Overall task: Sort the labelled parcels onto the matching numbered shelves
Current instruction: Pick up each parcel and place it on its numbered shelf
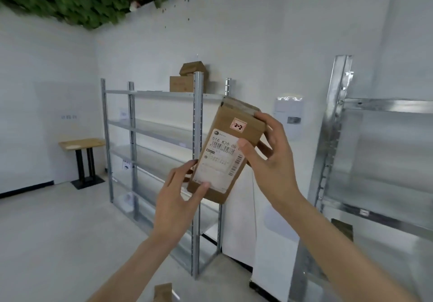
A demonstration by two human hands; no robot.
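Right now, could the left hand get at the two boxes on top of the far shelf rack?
Probably not yet. The left hand is holding the parcel together with the right hand, and the two boxes sit on the top shelf, well beyond and above both hands.

Two bare forearms w/ hands in view, nothing worn: no sleeves, gloves, watch, rings or bands visible. Left hand [177, 198] and right hand [269, 159] both bare to frame edge. Nails short, unpainted as far as visible. Arms slender, come up from bottom of frame; upper arms & rest of body out of view. No markings seen on either.
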